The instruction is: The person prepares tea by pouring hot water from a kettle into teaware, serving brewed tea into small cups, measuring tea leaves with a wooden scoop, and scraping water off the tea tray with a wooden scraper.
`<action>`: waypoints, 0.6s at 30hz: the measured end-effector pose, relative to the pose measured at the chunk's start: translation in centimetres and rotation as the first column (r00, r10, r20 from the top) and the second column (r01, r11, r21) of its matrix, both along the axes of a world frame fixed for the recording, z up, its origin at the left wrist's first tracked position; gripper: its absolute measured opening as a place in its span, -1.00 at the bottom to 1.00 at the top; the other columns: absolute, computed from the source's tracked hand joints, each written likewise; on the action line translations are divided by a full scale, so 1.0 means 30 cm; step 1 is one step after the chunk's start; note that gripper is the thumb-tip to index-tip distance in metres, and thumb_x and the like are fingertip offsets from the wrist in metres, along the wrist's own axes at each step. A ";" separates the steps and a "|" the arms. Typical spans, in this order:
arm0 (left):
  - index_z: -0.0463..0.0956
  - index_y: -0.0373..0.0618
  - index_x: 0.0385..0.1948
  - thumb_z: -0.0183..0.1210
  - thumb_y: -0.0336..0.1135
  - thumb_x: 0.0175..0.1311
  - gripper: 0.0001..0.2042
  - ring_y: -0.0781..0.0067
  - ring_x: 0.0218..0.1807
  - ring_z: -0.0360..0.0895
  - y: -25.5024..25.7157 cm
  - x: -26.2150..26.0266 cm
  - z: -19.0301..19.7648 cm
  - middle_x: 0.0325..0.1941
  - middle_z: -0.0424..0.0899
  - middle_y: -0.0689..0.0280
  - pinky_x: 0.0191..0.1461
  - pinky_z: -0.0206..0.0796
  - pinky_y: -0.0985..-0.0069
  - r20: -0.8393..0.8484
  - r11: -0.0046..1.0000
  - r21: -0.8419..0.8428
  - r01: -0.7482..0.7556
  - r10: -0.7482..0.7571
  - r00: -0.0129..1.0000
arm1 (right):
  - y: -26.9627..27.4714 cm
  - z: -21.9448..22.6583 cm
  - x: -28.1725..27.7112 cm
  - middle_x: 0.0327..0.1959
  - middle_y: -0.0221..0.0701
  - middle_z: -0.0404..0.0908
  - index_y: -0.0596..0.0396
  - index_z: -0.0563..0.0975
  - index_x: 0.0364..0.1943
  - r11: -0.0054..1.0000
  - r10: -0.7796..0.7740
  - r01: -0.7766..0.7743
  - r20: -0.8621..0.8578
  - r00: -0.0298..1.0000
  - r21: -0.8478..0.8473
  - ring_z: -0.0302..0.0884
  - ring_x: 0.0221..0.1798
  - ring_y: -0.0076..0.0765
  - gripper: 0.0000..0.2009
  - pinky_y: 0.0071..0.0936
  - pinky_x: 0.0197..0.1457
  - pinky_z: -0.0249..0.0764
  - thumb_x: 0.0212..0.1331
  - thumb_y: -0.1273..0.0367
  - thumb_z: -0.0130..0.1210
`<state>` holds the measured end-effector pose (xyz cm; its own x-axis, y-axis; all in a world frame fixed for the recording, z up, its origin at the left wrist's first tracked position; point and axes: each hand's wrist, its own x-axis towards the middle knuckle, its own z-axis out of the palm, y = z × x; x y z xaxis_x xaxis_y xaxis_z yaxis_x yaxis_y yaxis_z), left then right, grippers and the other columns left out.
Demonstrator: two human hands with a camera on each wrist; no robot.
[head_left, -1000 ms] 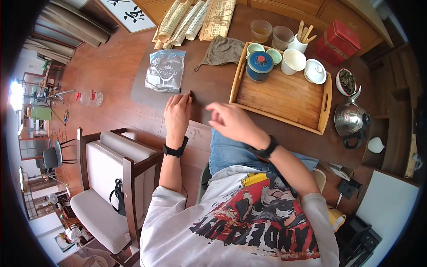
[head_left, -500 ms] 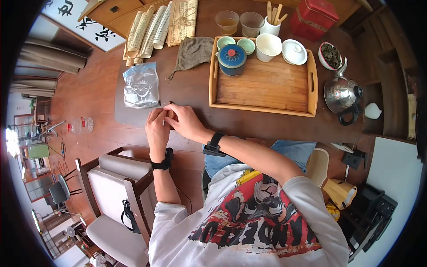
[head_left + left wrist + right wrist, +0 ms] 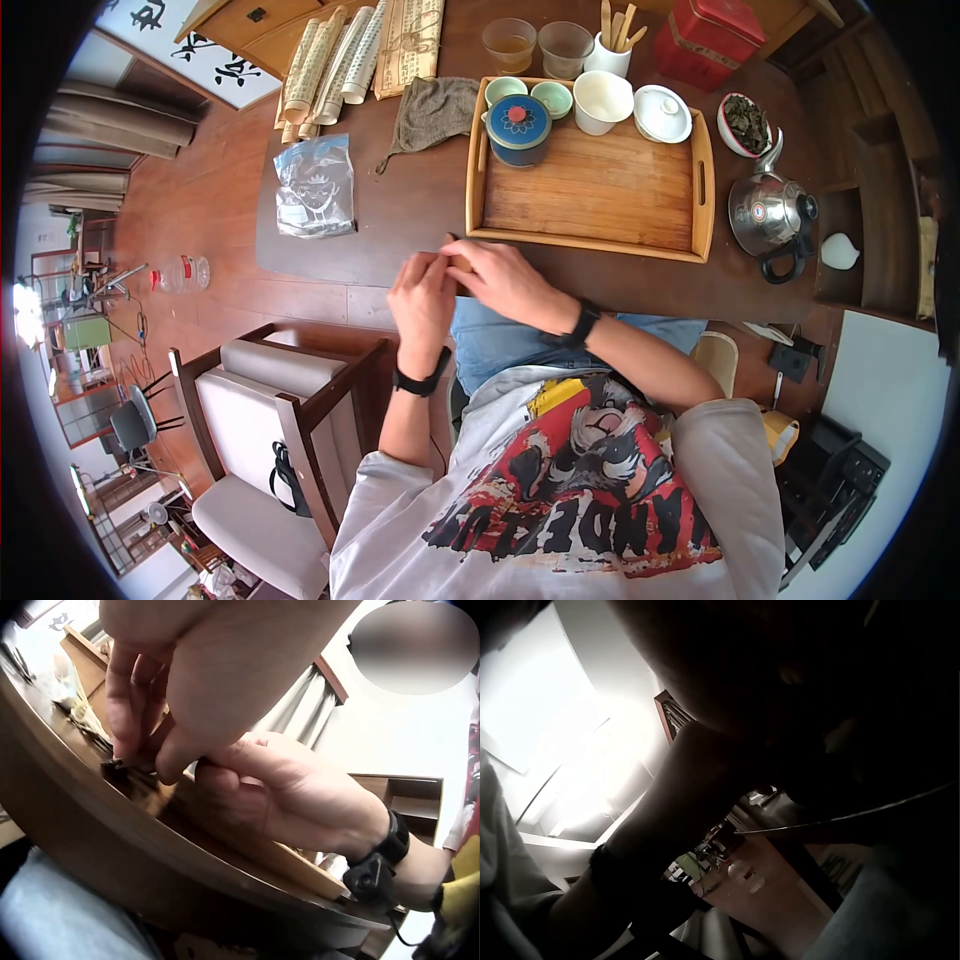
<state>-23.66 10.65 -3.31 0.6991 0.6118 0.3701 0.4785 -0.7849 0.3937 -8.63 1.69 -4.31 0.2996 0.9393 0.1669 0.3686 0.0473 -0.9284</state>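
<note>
Both hands meet close over the front edge of the dark brown table [image 3: 390, 225], left of the bamboo tray [image 3: 600, 200]. My left hand [image 3: 424, 290] pinches a small dark brown piece [image 3: 112, 763] between thumb and fingers; its tip peeks out past the fingertips in the left wrist view. Against the left thumb lies my right hand [image 3: 510, 285], its fingers curled at the same piece, most of which the hands hide. The right wrist view is too dark to show the grip.
On the tray stand a blue lidded pot [image 3: 518, 130] and white and green cups. A kettle [image 3: 765, 215] and tea-leaf bowl [image 3: 745, 125] stand right. A plastic bag [image 3: 314, 185], a cloth [image 3: 430, 115] and paper rolls [image 3: 330, 65] lie left; a chair [image 3: 270, 430] stands below.
At first the hands were apart, with the left holding the piece by the bag. The right hand came over to the left one, then both moved right along the table edge together.
</note>
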 end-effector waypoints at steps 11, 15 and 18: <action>0.75 -0.14 -0.24 0.41 -0.47 0.16 -0.86 0.15 -0.21 0.73 -0.282 0.228 0.018 -0.21 0.70 0.30 -0.21 0.63 0.20 -0.043 0.994 -0.010 0.105 -0.105 0.994 | -0.327 0.052 0.253 0.02 -0.03 0.82 0.19 0.66 0.19 0.997 0.026 -0.030 -0.054 0.998 -0.071 0.81 0.08 0.19 -0.71 -0.12 0.12 0.71 0.47 0.43 0.30; 0.74 -0.14 -0.28 0.41 -0.44 0.17 -0.89 0.16 -0.23 0.74 -0.373 0.310 0.007 -0.23 0.69 0.31 -0.26 0.63 0.19 -0.043 0.983 -0.038 0.178 -0.179 0.983 | -0.451 0.095 0.328 -0.01 -0.06 0.83 0.19 0.67 0.18 0.994 -0.016 0.010 -0.052 0.999 -0.113 0.85 -0.02 0.07 -0.73 -0.21 0.02 0.73 0.48 0.43 0.30; 0.72 -0.15 -0.32 0.39 -0.43 0.18 -0.92 0.13 -0.28 0.74 -0.468 0.395 -0.010 -0.25 0.68 0.29 -0.31 0.63 0.19 0.018 0.954 -0.109 0.279 -0.278 0.960 | -0.581 0.099 0.395 -0.16 -0.14 0.84 0.16 0.68 0.16 0.986 -0.085 0.087 0.018 0.996 -0.140 0.83 -0.27 -0.15 -0.74 -0.32 -0.16 0.69 0.46 0.44 0.33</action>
